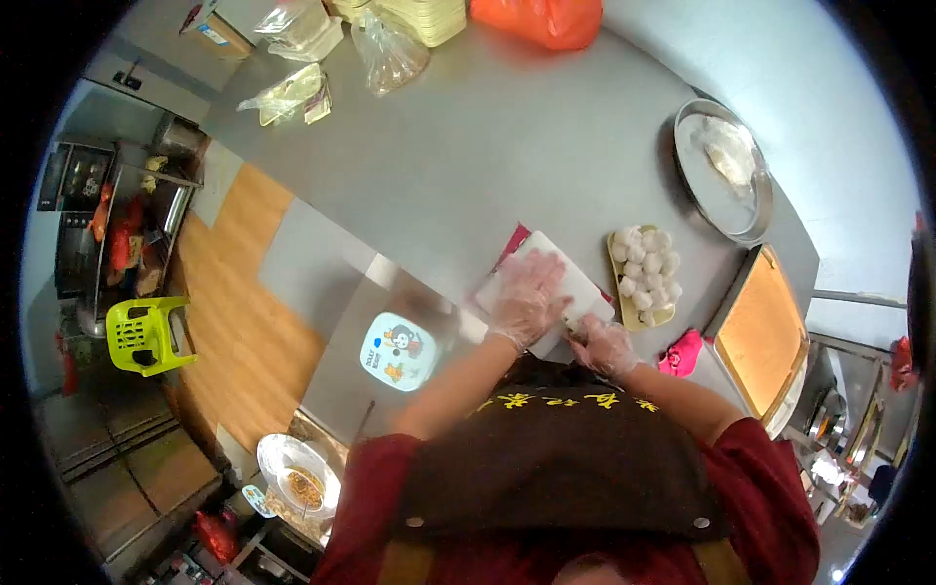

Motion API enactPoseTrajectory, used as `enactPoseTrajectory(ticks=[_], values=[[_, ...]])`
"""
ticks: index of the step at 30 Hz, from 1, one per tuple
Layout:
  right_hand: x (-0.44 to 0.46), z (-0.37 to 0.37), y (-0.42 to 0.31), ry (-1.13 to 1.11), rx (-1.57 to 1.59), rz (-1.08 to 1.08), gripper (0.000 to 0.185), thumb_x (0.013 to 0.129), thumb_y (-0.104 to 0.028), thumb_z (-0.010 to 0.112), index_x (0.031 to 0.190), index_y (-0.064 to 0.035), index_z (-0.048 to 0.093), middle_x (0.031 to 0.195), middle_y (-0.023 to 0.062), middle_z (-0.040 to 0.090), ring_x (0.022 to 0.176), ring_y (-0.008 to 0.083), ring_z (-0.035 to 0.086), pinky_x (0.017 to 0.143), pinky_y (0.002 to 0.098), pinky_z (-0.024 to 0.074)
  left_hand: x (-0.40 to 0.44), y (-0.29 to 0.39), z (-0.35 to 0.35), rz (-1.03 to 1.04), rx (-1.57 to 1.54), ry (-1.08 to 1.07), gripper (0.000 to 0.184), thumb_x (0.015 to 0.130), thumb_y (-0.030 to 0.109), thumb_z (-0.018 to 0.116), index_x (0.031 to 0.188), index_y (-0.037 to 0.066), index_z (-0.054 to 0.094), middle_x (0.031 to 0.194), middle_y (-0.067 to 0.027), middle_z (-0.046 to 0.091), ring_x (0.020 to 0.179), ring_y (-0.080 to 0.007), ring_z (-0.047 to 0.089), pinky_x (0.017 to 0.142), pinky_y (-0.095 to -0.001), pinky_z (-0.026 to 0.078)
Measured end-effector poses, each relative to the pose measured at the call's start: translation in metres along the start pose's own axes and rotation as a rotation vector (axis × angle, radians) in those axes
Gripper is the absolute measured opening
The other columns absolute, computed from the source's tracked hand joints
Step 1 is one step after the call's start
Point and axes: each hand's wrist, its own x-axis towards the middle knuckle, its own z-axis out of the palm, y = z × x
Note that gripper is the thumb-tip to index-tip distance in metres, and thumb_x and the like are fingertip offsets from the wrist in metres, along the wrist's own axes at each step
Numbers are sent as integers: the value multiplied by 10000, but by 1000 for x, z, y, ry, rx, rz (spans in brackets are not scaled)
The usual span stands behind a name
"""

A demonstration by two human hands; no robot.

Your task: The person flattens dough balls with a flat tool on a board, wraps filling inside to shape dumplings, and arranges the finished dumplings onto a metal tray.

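Both hands wear clear plastic gloves. My left hand (529,299) lies on a white cutting board (585,291) with its fingers spread. Just to its right, at the board's near edge, my right hand (606,347) has its fingers bent together around something small that I cannot make out. A dark red cloth (517,237) shows from under the board. To the right of the board, a yellow tray (660,319) holds several round white balls (646,263).
A round metal pan (690,185) with white powder stands at the right, near a rectangular tray (762,327). A pink cloth (681,353) lies by my right hand. Plastic bags (390,54) and a red bag (546,21) are at the far edge. A cartoon-printed lid (398,352) is at the left.
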Motion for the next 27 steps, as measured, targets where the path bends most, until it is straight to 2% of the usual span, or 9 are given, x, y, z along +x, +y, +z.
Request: enactPoseTrajectory(ticks=[4,6,13,19,21,22,24,25,27], values=[[-4,5,3,17,-8,-21,313,751,-306,657,903,-72,515,809,157,606,731,354,612,643,466,469,5,0,4,-228,31,-91,469,877,389,501,1216,67,534,1294,-85,495,1276,-305,355,1057,-517,221],[-2,5,0,32,9,-22,316,743,-300,666,886,-65,509,790,156,605,725,354,610,639,464,469,0,3,-5,-98,8,216,465,863,358,537,1200,37,535,1268,-108,507,1247,-320,388,1052,-510,239],[-3,10,4,24,-40,-10,309,788,-326,616,859,-58,478,734,178,602,713,372,600,638,479,461,-7,1,-3,-68,-102,322,452,850,344,564,1167,23,545,1239,-123,522,1219,-341,418,1055,-478,261],[4,7,-1,-44,-46,41,385,825,-382,583,936,-30,476,805,230,614,772,437,588,696,498,458,-3,-6,6,-126,-62,322,428,851,362,570,1120,29,578,1180,-113,572,1209,-273,448,1064,-439,262],[6,0,-3,-61,-42,61,393,834,-388,567,935,-20,472,834,241,615,813,443,586,719,499,455,-2,-25,26,-72,-11,259,407,851,365,571,1052,13,605,1108,-143,602,1125,-281,508,996,-417,352],[7,-1,-4,-64,-36,40,406,840,-399,554,946,-15,474,870,246,614,843,439,585,735,496,455,-7,-21,23,-81,0,278,407,851,365,571,1052,13,605,1108,-143,602,1125,-281,508,996,-417,352],[7,-5,-4,-81,-33,-1,421,845,-411,542,957,-10,475,906,251,612,872,434,584,751,492,454,-26,-12,20,-234,-207,190,371,859,355,555,993,15,618,1037,-175,607,1001,-323,553,878,-399,436],[5,-16,-11,-139,-51,-17,439,849,-419,536,996,-9,479,920,251,613,881,424,587,753,488,456,-37,3,13,-250,-197,203,371,859,355,555,993,15,618,1037,-175,607,1001,-323,553,878,-399,436],[5,-15,-11,-203,-73,-55,459,853,-427,531,1034,-7,483,935,250,613,890,413,591,755,483,459,-60,46,-5,-178,-177,-138,360,860,349,545,970,14,618,981,-188,607,923,-340,566,796,-399,463]])
